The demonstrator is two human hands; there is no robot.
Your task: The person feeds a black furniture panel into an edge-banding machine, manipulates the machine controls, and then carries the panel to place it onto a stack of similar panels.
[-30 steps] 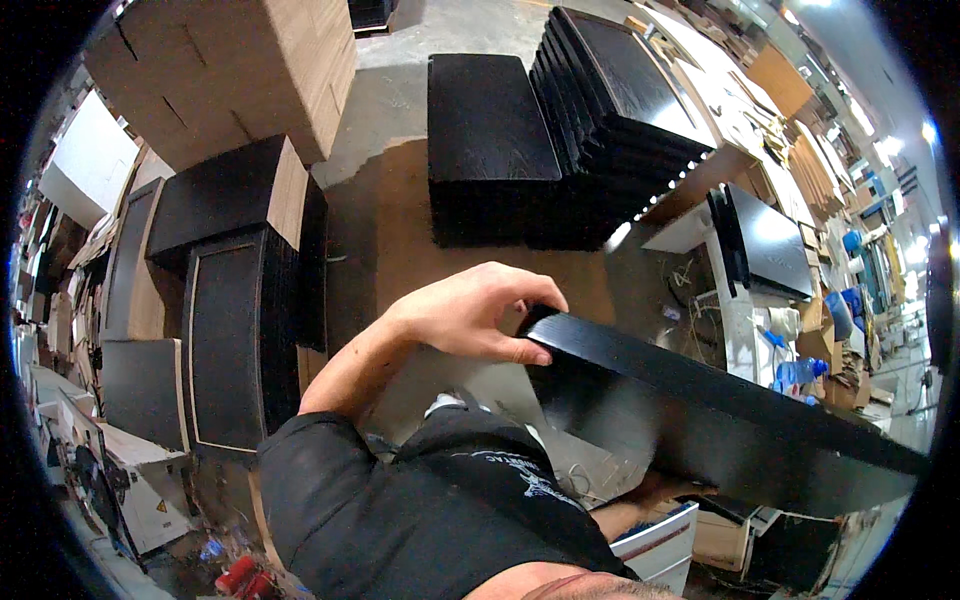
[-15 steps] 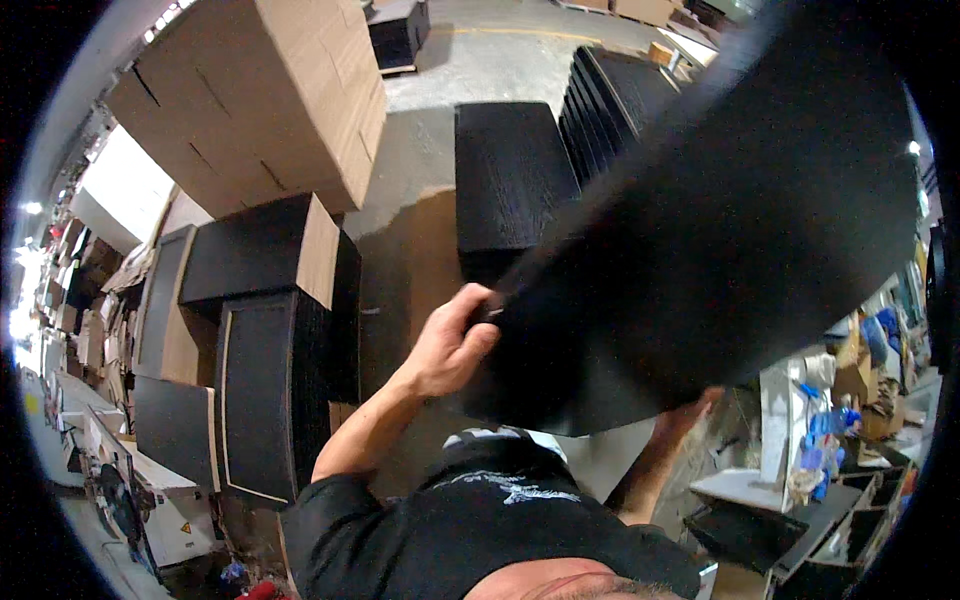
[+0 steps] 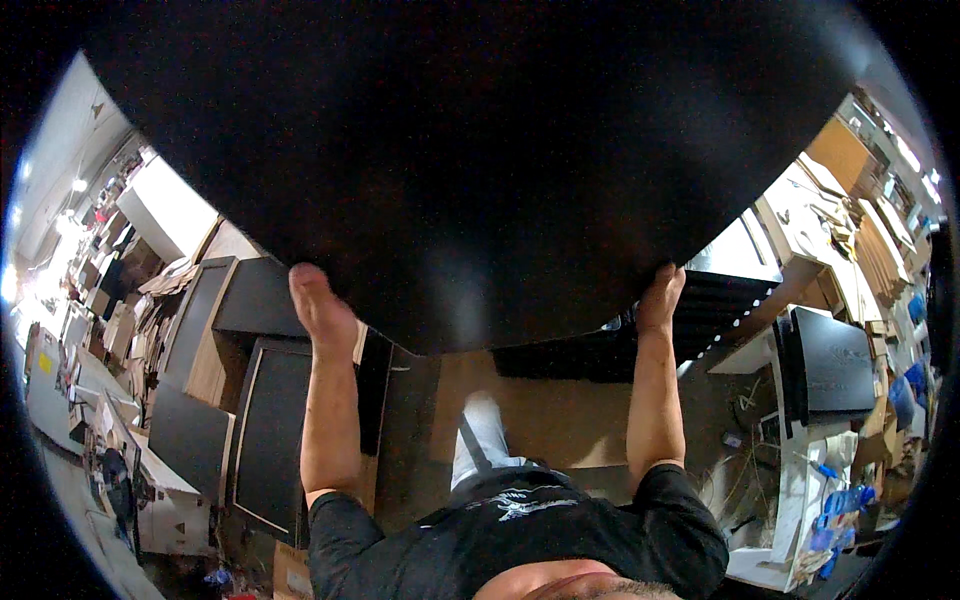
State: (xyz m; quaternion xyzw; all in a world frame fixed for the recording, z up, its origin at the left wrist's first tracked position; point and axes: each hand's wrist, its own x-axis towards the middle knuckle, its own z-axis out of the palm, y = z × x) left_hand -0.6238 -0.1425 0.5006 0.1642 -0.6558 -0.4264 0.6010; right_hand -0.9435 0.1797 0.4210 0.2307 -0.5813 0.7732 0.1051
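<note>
Workshop floor [image 3: 408,440] showed below the black panel [image 3: 480,180], which blocked my head view ahead. My left hand [image 3: 325,305] and right hand [image 3: 660,300] gripped it between them, fingertips hidden. Left of it stood a framed board [image 3: 275,430]; right of it, a black stack [image 3: 715,312].

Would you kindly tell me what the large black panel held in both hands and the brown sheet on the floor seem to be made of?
The large black panel is perhaps coated board: its dark face shows a soft sheen, though its core is hidden. The brown sheet may be cardboard or thin board: flat, tan, matte.
</note>
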